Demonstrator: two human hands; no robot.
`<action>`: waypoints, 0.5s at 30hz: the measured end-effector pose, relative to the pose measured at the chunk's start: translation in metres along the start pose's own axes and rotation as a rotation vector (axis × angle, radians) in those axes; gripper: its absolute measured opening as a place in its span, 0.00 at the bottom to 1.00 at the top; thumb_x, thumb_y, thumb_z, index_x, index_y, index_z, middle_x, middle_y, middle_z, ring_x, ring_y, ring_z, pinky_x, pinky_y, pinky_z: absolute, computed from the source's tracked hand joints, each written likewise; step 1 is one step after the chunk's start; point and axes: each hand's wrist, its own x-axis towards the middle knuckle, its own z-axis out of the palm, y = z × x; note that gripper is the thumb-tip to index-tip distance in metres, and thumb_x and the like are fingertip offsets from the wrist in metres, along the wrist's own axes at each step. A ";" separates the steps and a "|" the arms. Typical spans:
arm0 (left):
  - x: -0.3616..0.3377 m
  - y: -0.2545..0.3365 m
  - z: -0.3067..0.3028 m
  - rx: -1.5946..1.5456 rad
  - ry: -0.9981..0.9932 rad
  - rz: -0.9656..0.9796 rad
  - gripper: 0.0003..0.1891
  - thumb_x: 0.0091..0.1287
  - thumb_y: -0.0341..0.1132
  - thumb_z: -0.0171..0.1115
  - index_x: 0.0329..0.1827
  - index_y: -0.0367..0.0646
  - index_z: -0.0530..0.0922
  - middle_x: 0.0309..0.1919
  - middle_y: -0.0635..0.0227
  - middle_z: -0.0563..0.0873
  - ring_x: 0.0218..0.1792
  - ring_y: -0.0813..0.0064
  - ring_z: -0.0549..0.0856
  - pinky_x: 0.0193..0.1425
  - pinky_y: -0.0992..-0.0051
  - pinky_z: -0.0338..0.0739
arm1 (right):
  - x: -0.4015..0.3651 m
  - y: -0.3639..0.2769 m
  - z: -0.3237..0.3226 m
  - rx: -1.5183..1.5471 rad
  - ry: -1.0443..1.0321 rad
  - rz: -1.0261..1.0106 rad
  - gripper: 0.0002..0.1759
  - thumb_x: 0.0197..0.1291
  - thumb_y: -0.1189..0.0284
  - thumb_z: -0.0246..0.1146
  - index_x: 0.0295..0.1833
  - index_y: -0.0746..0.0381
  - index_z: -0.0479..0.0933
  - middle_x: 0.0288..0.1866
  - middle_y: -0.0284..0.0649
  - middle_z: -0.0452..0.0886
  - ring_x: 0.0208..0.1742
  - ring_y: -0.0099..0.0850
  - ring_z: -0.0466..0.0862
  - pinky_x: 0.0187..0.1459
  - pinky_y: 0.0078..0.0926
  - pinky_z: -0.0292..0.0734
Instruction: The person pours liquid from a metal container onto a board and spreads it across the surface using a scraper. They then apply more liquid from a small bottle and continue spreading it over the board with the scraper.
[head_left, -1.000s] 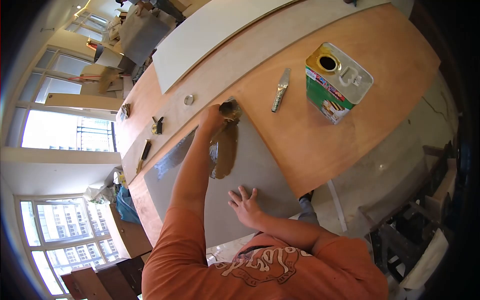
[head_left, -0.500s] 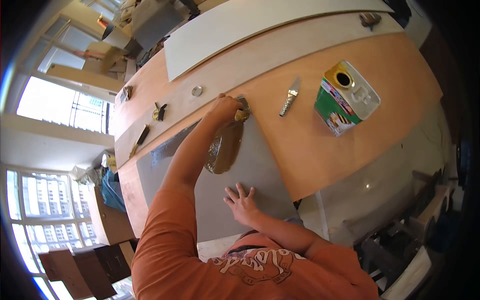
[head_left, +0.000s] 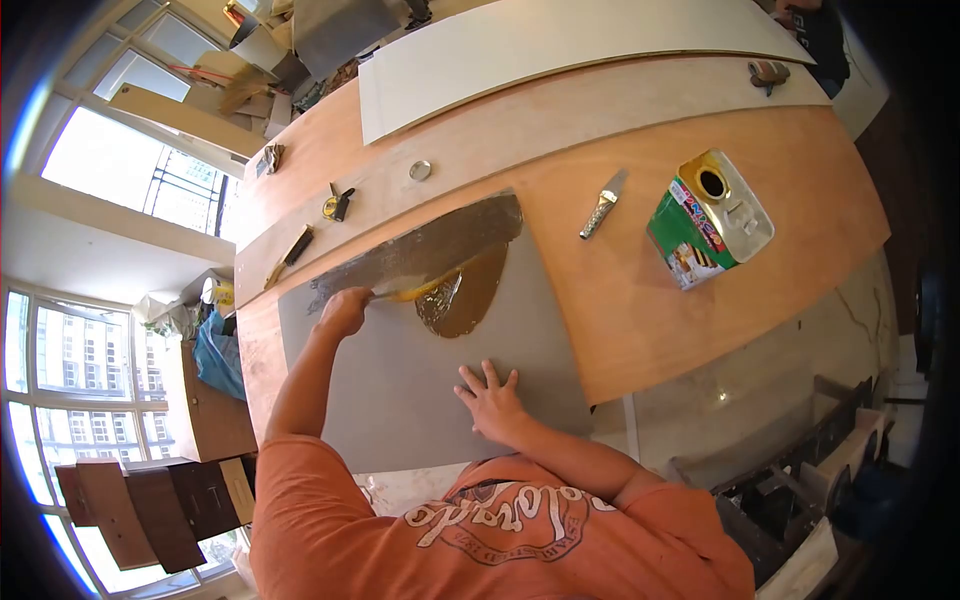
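Note:
My left hand point(head_left: 345, 311) is closed round the handle of a spreader point(head_left: 402, 295), whose blade is coated in yellow-brown glue. The blade lies at the edge of a shiny brown glue puddle point(head_left: 462, 305) on a grey sheet point(head_left: 390, 400). A thin, darker glue film point(head_left: 420, 238) covers the sheet's far edge. My right hand point(head_left: 492, 403) rests flat on the sheet's near right part, fingers spread. To the right of the sheet lies a glue-smeared scraper point(head_left: 603, 205). Beyond it stands an open green-and-white can point(head_left: 710, 220) with glue round its mouth.
The sheet lies on an orange-brown wooden board point(head_left: 640, 330). Across the back run a pale plank point(head_left: 520, 120) and a white panel point(head_left: 570, 45). On the plank are a tape measure point(head_left: 335, 205), a brush point(head_left: 290, 255), a ring point(head_left: 420, 170) and a brown object point(head_left: 767, 76).
My left hand has moved left and nearer with the spreader, away from the sheet's far right corner. The glue film there now shows. My right hand stays flat on the sheet.

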 end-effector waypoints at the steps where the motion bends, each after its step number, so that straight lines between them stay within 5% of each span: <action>1: 0.001 0.006 0.000 -0.017 0.045 -0.059 0.15 0.65 0.29 0.58 0.54 0.47 0.83 0.50 0.52 0.87 0.55 0.49 0.83 0.61 0.55 0.76 | 0.002 0.000 0.002 -0.007 0.034 0.002 0.48 0.50 0.54 0.76 0.77 0.50 0.66 0.85 0.42 0.50 0.81 0.60 0.51 0.62 0.83 0.61; 6: 0.051 0.070 0.020 -0.148 0.114 -0.188 0.16 0.66 0.38 0.58 0.51 0.41 0.83 0.48 0.45 0.87 0.53 0.44 0.84 0.57 0.51 0.78 | 0.003 0.002 0.018 -0.014 0.100 -0.006 0.48 0.49 0.54 0.76 0.76 0.51 0.67 0.84 0.42 0.51 0.81 0.60 0.52 0.61 0.82 0.63; 10: 0.082 0.147 0.010 -0.077 0.118 0.038 0.14 0.67 0.38 0.57 0.50 0.42 0.84 0.46 0.45 0.87 0.51 0.44 0.85 0.57 0.51 0.79 | 0.002 0.006 0.013 -0.025 0.085 -0.015 0.48 0.49 0.55 0.76 0.77 0.51 0.67 0.84 0.42 0.51 0.81 0.60 0.52 0.62 0.82 0.63; 12: 0.096 0.178 -0.011 -0.108 0.180 -0.011 0.14 0.67 0.36 0.56 0.50 0.42 0.84 0.48 0.47 0.87 0.52 0.46 0.85 0.57 0.52 0.79 | 0.003 0.005 0.017 -0.016 0.099 -0.013 0.48 0.49 0.55 0.76 0.77 0.51 0.67 0.84 0.41 0.51 0.81 0.60 0.52 0.63 0.82 0.63; 15: 0.139 0.187 -0.003 -0.177 0.269 0.130 0.14 0.66 0.33 0.56 0.50 0.42 0.84 0.51 0.50 0.86 0.54 0.48 0.84 0.59 0.54 0.78 | 0.003 0.005 0.019 -0.012 0.107 -0.016 0.48 0.49 0.55 0.76 0.77 0.51 0.67 0.84 0.41 0.51 0.81 0.60 0.52 0.63 0.82 0.62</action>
